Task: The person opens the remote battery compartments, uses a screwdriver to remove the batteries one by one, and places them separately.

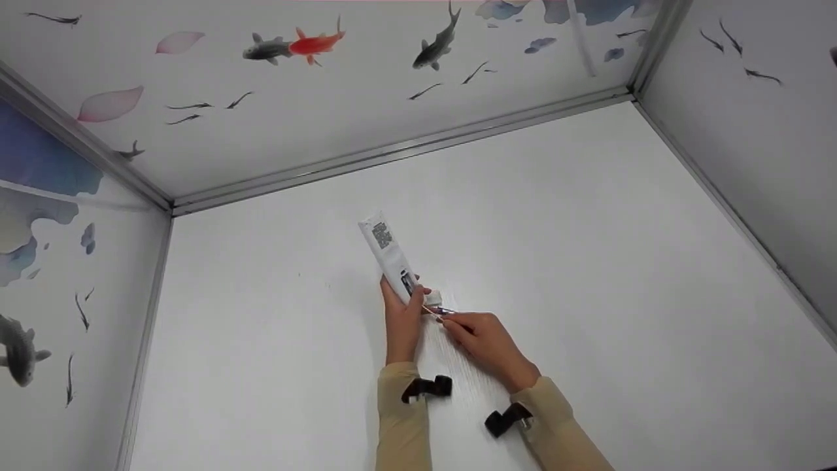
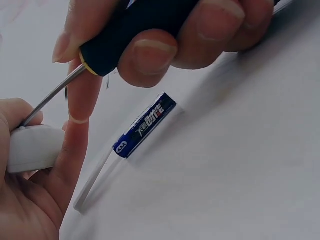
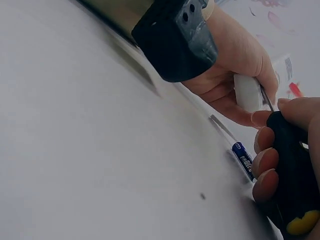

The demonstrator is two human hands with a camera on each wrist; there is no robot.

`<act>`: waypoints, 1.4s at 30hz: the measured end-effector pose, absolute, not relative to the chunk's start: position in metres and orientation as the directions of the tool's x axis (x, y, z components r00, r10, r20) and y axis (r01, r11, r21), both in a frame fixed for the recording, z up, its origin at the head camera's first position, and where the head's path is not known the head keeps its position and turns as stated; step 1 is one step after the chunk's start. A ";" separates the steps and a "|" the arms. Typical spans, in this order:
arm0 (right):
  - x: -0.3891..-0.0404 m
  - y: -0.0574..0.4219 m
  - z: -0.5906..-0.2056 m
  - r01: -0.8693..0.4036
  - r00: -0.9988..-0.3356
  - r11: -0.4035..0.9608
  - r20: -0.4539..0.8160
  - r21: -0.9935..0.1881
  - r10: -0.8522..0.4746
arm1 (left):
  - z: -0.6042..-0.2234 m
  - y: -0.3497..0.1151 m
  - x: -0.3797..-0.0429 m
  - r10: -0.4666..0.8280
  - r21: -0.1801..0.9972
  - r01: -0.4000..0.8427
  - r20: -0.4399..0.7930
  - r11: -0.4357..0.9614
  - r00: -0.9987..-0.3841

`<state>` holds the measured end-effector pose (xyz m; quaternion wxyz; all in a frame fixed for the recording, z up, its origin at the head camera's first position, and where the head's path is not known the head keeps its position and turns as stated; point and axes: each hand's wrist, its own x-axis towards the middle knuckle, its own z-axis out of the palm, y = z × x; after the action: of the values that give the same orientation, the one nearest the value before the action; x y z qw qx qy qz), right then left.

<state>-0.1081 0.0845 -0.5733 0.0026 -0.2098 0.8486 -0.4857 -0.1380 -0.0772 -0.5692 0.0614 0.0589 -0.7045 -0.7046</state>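
My left hand (image 1: 403,330) grips the lower end of a long white device (image 1: 386,252), shaped like a remote control, with a printed code label near its far end. A screwdriver (image 3: 290,170) with a dark handle and yellow trim is held in my right hand (image 1: 487,340). Its metal shaft (image 2: 54,95) reaches the near end of the white device (image 2: 37,147); whether the tip sits in a screw is hidden. Below the hands lies a blue AAA battery (image 2: 145,125) on the white table. Beside the battery is a thin white strip (image 2: 92,180), seen edge-on.
A tiny dark speck (image 3: 202,196), too small to identify, lies on the white table (image 1: 261,366). Walls with painted fish (image 1: 437,46) and metal edge rails (image 1: 392,157) enclose the table at back, left and right. Black wrist mounts (image 1: 507,418) sit on both sleeves.
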 end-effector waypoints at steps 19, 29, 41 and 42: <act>-0.112 0.089 -0.572 -0.293 -0.908 0.364 0.138 -0.884 -0.395 | -0.568 -0.077 -0.138 -0.207 0.975 0.027 0.073 0.219 -0.976; -0.112 0.089 -0.573 -0.254 -0.917 0.362 0.105 -0.897 -0.384 | -0.569 -0.077 -0.138 -0.226 0.980 0.029 0.075 0.199 -0.971; -0.111 0.090 -0.574 -0.194 -0.927 0.339 0.060 -0.921 -0.369 | -0.571 -0.078 -0.138 -0.245 0.978 0.030 0.081 0.206 -0.966; -0.111 0.090 -0.573 -0.193 -0.928 0.339 0.059 -0.921 -0.369 | -0.571 -0.078 -0.138 -0.244 0.976 0.033 0.086 0.215 -0.966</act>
<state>-0.1113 0.0897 -0.5734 0.0799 -0.1726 0.8142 -0.5485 -0.1377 -0.0779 -0.5714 0.1113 0.0686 -0.7714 -0.6228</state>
